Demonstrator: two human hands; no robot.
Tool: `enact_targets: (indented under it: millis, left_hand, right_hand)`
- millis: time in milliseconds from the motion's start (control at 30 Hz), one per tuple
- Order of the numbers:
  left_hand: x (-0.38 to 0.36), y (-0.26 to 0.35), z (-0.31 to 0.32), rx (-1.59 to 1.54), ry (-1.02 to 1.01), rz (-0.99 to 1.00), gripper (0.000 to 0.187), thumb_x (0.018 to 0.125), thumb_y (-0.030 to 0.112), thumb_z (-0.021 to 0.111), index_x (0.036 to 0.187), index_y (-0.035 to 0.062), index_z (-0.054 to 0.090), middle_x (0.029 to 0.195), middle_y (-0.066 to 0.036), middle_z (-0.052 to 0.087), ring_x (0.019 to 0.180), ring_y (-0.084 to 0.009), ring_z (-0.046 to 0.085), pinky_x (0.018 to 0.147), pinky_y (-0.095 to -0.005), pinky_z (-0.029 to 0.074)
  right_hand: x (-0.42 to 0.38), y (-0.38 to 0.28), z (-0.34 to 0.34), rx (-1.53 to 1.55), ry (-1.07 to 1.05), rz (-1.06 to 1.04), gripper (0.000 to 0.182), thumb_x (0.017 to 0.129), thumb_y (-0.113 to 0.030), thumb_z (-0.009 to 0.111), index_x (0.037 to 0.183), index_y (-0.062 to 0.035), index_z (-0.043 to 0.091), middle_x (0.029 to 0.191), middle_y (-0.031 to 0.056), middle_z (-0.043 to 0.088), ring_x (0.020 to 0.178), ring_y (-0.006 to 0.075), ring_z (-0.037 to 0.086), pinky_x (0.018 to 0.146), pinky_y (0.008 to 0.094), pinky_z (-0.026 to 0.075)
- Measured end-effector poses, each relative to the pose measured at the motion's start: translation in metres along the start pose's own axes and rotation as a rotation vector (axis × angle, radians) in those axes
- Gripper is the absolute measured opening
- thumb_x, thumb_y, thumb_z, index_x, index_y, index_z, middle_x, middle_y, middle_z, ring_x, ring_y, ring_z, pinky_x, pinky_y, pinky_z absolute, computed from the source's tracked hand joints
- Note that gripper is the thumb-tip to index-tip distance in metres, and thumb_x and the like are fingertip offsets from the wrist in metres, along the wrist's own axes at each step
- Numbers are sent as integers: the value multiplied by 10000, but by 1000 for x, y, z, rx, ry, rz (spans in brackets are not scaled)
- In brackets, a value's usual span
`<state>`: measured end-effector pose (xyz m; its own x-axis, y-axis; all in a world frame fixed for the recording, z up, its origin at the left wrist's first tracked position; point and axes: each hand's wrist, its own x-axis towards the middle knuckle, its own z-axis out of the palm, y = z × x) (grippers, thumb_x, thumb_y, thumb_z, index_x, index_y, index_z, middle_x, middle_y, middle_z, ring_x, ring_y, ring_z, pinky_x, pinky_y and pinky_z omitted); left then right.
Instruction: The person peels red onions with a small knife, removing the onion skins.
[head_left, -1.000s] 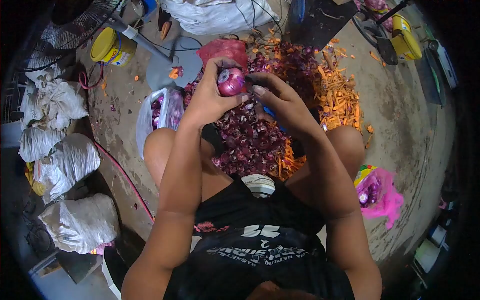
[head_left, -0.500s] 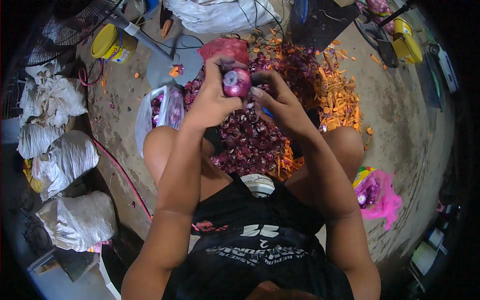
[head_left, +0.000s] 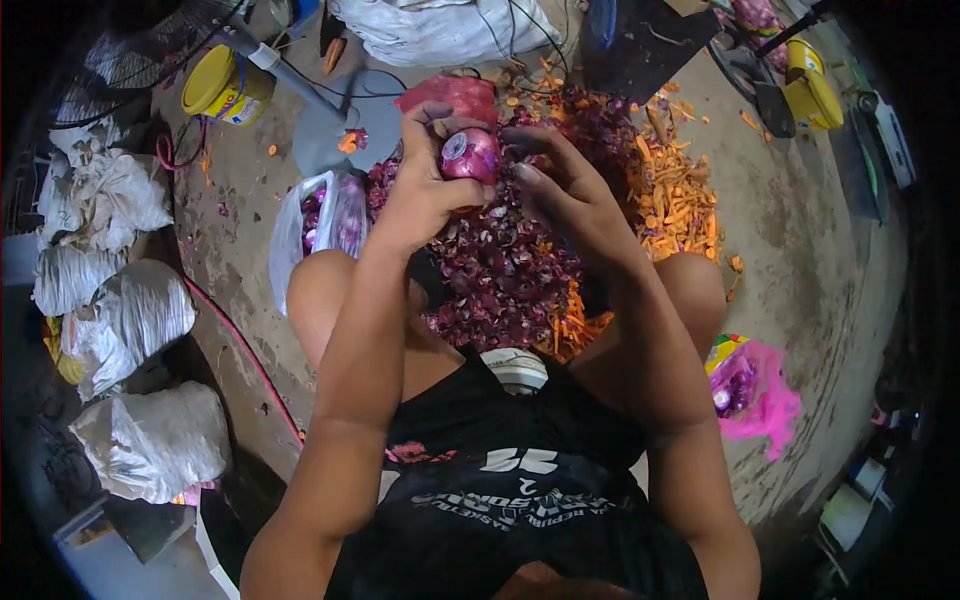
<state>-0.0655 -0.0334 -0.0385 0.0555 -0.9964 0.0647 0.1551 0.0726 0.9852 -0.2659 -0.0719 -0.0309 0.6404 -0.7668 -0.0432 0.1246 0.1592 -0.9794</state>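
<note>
A purple-red onion (head_left: 470, 156) sits in my left hand (head_left: 428, 185), whose fingers and thumb wrap around it. Its pale cut end faces up and to the left. Just to the right of it, my right hand (head_left: 572, 195) is curled, thumb and forefinger bent toward the onion. A blue bit showed beneath this hand a moment ago; what the palm grips is hidden now. Below both hands lies a heap of onion skins (head_left: 500, 275). Behind the onion rests a red mesh sack (head_left: 450, 97).
Carrot peelings (head_left: 680, 205) lie right of the skins. A white plastic bag (head_left: 290, 240) of onions stands by my left knee; a pink bag (head_left: 775, 400) lies at the right. A fan stand base (head_left: 320, 135), yellow bucket (head_left: 215, 90) and white sacks (head_left: 150, 440) are around.
The onion has turned in my left hand, its cut end shifting up and left. My right hand has moved slightly away to the right, and the blue bit beneath it is out of sight.
</note>
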Motion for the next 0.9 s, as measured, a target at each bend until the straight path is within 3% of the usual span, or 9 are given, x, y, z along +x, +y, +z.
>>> enact_targets:
  millis: [167, 233, 333, 667, 767, 833, 900]
  left_hand:
    - [1, -7, 2, -17, 29, 12, 874, 643, -124, 684, 1368, 108, 255, 1263, -106, 415, 1181, -247, 500, 898, -339, 541]
    - [2, -7, 3, -8, 55, 12, 888, 634, -61, 739, 1356, 67, 238, 1262, -140, 450, 1187, -250, 496, 950, -346, 500]
    - [2, -6, 5, -47, 68, 4, 893, 631, -34, 764, 1344, 45, 232, 1259, -156, 467, 1193, -250, 492, 977, -349, 476]
    - [5, -9, 7, -12, 77, 25, 827, 618, -64, 738, 1285, 50, 264, 1221, -140, 461, 1170, -243, 491, 970, -357, 474]
    - [6, -15, 4, 72, 88, 23, 787, 658, -126, 641, 1319, 91, 274, 1240, -124, 463, 1115, -247, 555, 838, -333, 550]
    - [6, -8, 8, -13, 114, -48, 805, 609, -96, 689, 1279, 65, 274, 1201, -124, 455, 1124, -236, 512, 909, -345, 500]
    - [8, -7, 9, -41, 129, -79, 818, 579, -82, 709, 1258, 52, 273, 1182, -125, 450, 1125, -231, 492, 934, -350, 482]
  right_hand:
    - [9, 19, 1, -394, 89, -322, 395, 977, -183, 613, 1328, -17, 542, 1186, 152, 594, 1082, 260, 594, 952, 368, 467]
    - [10, 19, 2, -459, 122, -395, 391, 966, -169, 613, 1324, -24, 555, 1200, 179, 591, 1176, 316, 567, 1022, 397, 434]
    - [11, 21, 3, -531, 118, -468, 381, 964, -161, 606, 1323, -40, 565, 1210, 182, 588, 1147, 343, 580, 1006, 393, 448]
    - [13, 19, 12, -591, 229, -497, 284, 984, -102, 557, 1259, -77, 624, 1126, 168, 605, 1028, 337, 616, 903, 386, 493]
    - [16, 23, 14, -616, 281, -506, 263, 983, -81, 551, 1231, -71, 638, 1066, 162, 612, 970, 333, 624, 858, 384, 501]
    - [18, 26, 17, -636, 326, -502, 255, 979, -76, 554, 1218, -69, 643, 1037, 162, 614, 947, 334, 623, 840, 389, 502]
    - [18, 25, 17, -625, 317, -444, 261, 998, -72, 520, 1231, -55, 635, 1080, 148, 629, 1025, 277, 615, 905, 367, 475]
